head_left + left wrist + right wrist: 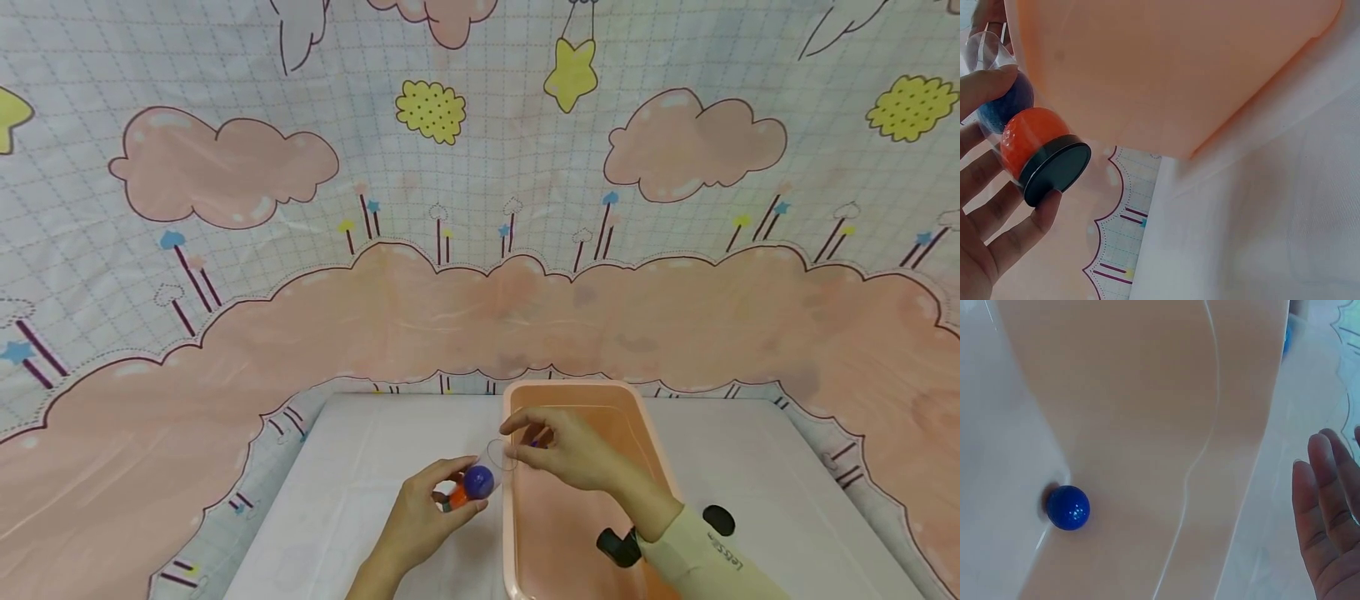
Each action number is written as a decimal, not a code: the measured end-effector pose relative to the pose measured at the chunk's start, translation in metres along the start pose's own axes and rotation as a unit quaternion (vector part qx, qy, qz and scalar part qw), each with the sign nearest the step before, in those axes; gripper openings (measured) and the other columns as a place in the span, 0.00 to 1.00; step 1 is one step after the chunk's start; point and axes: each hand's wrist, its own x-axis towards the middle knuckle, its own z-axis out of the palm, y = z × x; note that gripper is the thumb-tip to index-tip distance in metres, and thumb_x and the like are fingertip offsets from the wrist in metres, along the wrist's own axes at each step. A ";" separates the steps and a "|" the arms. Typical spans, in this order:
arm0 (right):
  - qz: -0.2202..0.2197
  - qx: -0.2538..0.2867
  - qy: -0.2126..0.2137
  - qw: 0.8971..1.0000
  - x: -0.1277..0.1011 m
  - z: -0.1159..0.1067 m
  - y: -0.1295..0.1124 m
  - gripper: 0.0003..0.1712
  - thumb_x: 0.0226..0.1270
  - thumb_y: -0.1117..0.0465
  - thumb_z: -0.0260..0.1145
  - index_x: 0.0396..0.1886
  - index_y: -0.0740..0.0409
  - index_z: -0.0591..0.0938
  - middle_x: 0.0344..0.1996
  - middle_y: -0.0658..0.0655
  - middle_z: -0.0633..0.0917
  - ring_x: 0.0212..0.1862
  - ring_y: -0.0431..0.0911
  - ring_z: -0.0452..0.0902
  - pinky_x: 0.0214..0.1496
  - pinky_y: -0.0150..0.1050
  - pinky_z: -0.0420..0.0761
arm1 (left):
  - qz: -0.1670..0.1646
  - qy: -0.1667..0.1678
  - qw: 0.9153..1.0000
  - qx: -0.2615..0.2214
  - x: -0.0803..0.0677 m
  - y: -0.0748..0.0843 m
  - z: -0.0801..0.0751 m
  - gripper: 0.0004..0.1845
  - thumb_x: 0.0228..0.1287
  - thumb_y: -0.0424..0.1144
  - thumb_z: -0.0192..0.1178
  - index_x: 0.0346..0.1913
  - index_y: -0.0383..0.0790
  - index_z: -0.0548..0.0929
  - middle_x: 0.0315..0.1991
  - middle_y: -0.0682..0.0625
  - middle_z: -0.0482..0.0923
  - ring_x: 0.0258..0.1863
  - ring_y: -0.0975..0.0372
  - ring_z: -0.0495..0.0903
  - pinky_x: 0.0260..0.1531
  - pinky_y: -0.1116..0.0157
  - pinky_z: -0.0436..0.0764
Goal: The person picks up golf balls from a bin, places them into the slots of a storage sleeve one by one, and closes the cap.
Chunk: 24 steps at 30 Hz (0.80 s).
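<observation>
While the left hand [423,517] grips a clear tube [1007,112] tilted toward the pink bin [645,433], an orange ball [1032,140] sits against its black cap [1057,172] with a blue ball [1004,106] above it. A loose blue ball [1067,507] already lies in the bin. The right hand [573,454] hovers at the tube's mouth, fingers relaxed and apparently empty, though its fingertips are hard to read. Judged so, emptying is underway; next calls for tipping further.
</observation>
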 end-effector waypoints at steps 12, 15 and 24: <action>0.028 -0.019 0.024 0.999 0.001 -0.005 0.004 0.14 0.74 0.52 0.68 0.55 0.51 0.85 0.47 0.50 0.87 0.44 0.44 0.82 0.41 0.35 0.84 | 0.008 0.001 1.000 -0.005 0.000 0.001 0.000 0.28 0.54 0.50 0.79 0.60 0.64 0.83 0.48 0.64 0.86 0.49 0.66 0.83 0.39 0.69 0.83; 0.039 -0.025 0.025 0.999 0.002 -0.008 0.006 0.14 0.75 0.53 0.68 0.55 0.51 0.85 0.49 0.50 0.86 0.45 0.44 0.81 0.40 0.35 0.84 | 0.007 -0.001 1.000 -0.006 0.000 0.001 0.000 0.28 0.55 0.50 0.79 0.60 0.64 0.83 0.48 0.63 0.86 0.49 0.66 0.83 0.40 0.69 0.83; 0.069 -0.043 0.031 0.996 0.009 -0.011 0.014 0.15 0.74 0.55 0.69 0.56 0.54 0.85 0.51 0.52 0.87 0.47 0.46 0.82 0.40 0.33 0.84 | 0.009 0.001 1.000 -0.008 0.001 0.002 0.001 0.27 0.55 0.51 0.79 0.60 0.64 0.84 0.48 0.63 0.86 0.48 0.66 0.83 0.40 0.69 0.84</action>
